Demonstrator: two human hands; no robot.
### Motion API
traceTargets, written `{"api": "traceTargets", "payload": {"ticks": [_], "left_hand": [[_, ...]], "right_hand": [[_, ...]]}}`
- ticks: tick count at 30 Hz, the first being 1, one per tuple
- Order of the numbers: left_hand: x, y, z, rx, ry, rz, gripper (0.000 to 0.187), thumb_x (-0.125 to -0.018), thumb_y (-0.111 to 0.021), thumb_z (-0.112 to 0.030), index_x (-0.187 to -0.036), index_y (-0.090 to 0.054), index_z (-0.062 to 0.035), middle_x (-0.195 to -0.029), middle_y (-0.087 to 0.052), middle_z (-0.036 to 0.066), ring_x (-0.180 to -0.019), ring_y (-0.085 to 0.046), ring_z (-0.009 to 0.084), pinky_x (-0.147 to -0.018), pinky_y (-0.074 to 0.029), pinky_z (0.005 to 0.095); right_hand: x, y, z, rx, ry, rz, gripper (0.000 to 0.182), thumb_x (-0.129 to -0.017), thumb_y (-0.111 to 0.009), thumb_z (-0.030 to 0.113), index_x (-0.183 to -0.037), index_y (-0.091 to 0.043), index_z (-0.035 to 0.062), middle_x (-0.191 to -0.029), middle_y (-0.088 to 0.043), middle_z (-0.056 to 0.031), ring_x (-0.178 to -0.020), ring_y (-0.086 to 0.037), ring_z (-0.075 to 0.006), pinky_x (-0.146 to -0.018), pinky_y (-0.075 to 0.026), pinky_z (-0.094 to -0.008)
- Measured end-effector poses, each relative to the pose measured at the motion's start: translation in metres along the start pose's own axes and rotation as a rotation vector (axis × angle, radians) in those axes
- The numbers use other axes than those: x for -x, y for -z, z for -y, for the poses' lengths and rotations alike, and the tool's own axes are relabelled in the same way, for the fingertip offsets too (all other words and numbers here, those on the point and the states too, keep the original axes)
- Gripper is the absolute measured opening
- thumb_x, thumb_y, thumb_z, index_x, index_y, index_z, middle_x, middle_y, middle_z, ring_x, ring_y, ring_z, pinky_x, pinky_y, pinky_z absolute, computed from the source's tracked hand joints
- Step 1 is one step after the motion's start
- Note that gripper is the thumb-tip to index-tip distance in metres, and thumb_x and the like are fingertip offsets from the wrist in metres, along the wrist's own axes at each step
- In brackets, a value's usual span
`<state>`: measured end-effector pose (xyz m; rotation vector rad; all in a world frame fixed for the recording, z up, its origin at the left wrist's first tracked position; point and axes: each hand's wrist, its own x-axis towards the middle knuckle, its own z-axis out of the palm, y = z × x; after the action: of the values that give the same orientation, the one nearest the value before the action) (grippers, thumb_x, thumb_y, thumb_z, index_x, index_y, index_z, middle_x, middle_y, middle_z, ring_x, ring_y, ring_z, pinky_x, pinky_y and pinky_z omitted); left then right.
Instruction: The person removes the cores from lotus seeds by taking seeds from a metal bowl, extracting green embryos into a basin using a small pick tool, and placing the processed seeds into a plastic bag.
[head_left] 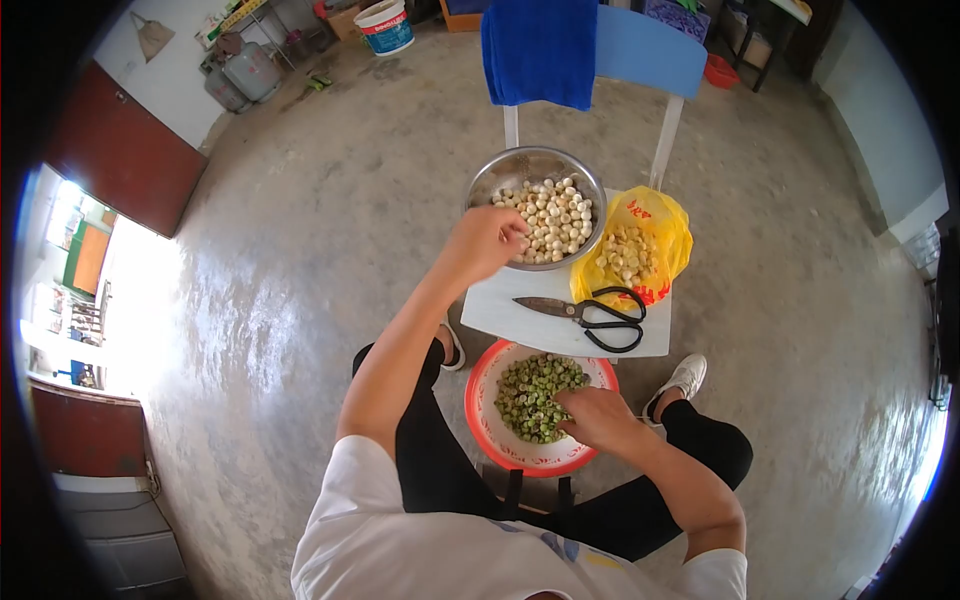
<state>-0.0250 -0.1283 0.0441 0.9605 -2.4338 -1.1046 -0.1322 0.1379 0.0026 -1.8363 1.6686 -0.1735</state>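
A steel bowl (480, 185) on the chair seat holds many pale round seeds (555, 215) that look like peeled lotus seeds. My left hand (486, 240) is over its near left rim, fingers curled together; anything between them is hidden. Lower down, a red-rimmed basin (481, 410) is filled with green husk pieces (535, 395). My right hand (603, 420) reaches over its right side, closed, with fingertips at the husks; what it grips is too small to make out. Black-handled scissors (590, 316) lie on the seat, blades pointing left. Beside the bowl, a yellow plastic bag (680, 235) contains yellowish pieces (628, 254).
The white chair seat (490, 305) stands in front of me, with a blue cloth (540, 50) over its blue backrest (650, 50). My legs are on both sides of the basin. Gas cylinders (250, 70) and a paint bucket (384, 28) stand at the back left.
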Motion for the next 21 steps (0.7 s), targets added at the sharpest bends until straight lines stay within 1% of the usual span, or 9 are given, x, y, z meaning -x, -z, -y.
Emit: {"api": "traceTargets", "payload": {"ticks": [3, 6, 9, 12, 15, 16, 18, 19, 21], "left_hand": [[-0.033, -0.014, 0.028, -0.330, -0.030, -0.104, 0.019, -0.072, -0.073, -0.013, -0.088, -0.066, -0.0059, -0.088, -0.064, 0.010, -0.081, -0.062, 0.0238, -0.071, -0.050, 0.0360], [-0.049, -0.025, 0.025, -0.381, 0.105, -0.061, 0.017, -0.069, -0.075, -0.012, -0.083, -0.066, -0.0068, -0.093, -0.060, 0.010, -0.091, -0.059, 0.0274, -0.078, -0.048, 0.0376], [-0.057, -0.042, 0.028, -0.458, 0.111, -0.110, 0.017, -0.068, -0.075, -0.012, -0.080, -0.064, -0.0070, -0.097, -0.057, 0.010, -0.096, -0.057, 0.0273, -0.081, -0.046, 0.0387], [-0.058, -0.046, 0.030, -0.453, 0.137, -0.081, 0.017, -0.068, -0.074, -0.013, -0.079, -0.062, -0.0070, -0.100, -0.056, 0.009, -0.099, -0.056, 0.0270, -0.082, -0.046, 0.0387], [-0.052, -0.046, 0.032, -0.416, 0.037, -0.147, 0.017, -0.070, -0.073, -0.012, -0.079, -0.061, -0.0062, -0.097, -0.058, 0.010, -0.093, -0.058, 0.0292, -0.080, -0.047, 0.0385], [-0.048, -0.043, 0.030, -0.366, 0.010, -0.151, 0.016, -0.070, -0.073, -0.010, -0.080, -0.061, -0.0056, -0.095, -0.060, 0.009, -0.090, -0.059, 0.0270, -0.078, -0.048, 0.0367], [-0.039, -0.035, 0.021, -0.266, -0.046, -0.156, 0.016, -0.071, -0.072, -0.007, -0.082, -0.061, -0.0045, -0.091, -0.062, 0.008, -0.083, -0.062, 0.0228, -0.073, -0.049, 0.0330], [-0.029, -0.029, 0.010, -0.110, -0.053, -0.118, 0.016, -0.072, -0.071, -0.005, -0.084, -0.061, -0.0037, -0.089, -0.062, 0.007, -0.081, -0.061, 0.0196, -0.072, -0.049, 0.0307], [-0.007, -0.018, -0.015, 0.196, -0.070, -0.038, 0.016, -0.074, -0.069, -0.002, -0.089, -0.061, -0.0021, -0.087, -0.064, 0.006, -0.075, -0.060, 0.0133, -0.068, -0.049, 0.0259]], "right_hand": [[-0.007, 0.006, -0.006, 0.047, -0.066, -0.070, 0.022, -0.079, -0.064, 0.019, -0.093, -0.059, 0.0027, -0.076, -0.063, -0.0168, -0.076, -0.063, -0.0343, -0.065, -0.050, -0.0456], [-0.008, 0.017, -0.006, 0.030, -0.081, -0.114, 0.019, -0.080, -0.062, 0.019, -0.090, -0.059, 0.0032, -0.076, -0.063, -0.0161, -0.076, -0.063, -0.0333, -0.066, -0.050, -0.0444], [-0.008, 0.018, -0.007, 0.017, -0.078, -0.151, 0.019, -0.080, -0.062, 0.019, -0.089, -0.058, 0.0035, -0.077, -0.062, -0.0152, -0.076, -0.063, -0.0328, -0.066, -0.050, -0.0427], [-0.006, 0.017, -0.008, -0.002, -0.066, -0.231, 0.017, -0.080, -0.061, 0.017, -0.090, -0.057, 0.0040, -0.081, -0.061, -0.0145, -0.076, -0.062, -0.0330, -0.068, -0.050, -0.0418], [-0.006, 0.019, -0.010, -0.113, -0.001, -0.427, 0.015, -0.081, -0.059, 0.015, -0.091, -0.056, 0.0045, -0.083, -0.059, -0.0146, -0.074, -0.061, -0.0340, -0.068, -0.050, -0.0419], [-0.008, 0.019, -0.013, -0.170, 0.019, -0.457, 0.014, -0.082, -0.057, 0.009, -0.094, -0.056, 0.0035, -0.086, -0.058, -0.0152, -0.074, -0.061, -0.0348, -0.067, -0.050, -0.0420], [-0.008, 0.028, -0.011, -0.258, 0.066, -0.553, 0.016, -0.082, -0.056, 0.005, -0.098, -0.057, 0.0025, -0.087, -0.060, -0.0158, -0.074, -0.061, -0.0353, -0.066, -0.050, -0.0412], [-0.007, 0.032, -0.009, -0.305, 0.087, -0.603, 0.018, -0.083, -0.056, 0.004, -0.100, -0.057, 0.0020, -0.087, -0.060, -0.0161, -0.074, -0.060, -0.0356, -0.065, -0.050, -0.0408], [-0.008, 0.037, -0.007, -0.383, 0.148, -0.683, 0.019, -0.086, -0.053, 0.002, -0.104, -0.057, 0.0007, -0.086, -0.062, -0.0163, -0.071, -0.061, -0.0325, -0.063, -0.049, -0.0379]]}}
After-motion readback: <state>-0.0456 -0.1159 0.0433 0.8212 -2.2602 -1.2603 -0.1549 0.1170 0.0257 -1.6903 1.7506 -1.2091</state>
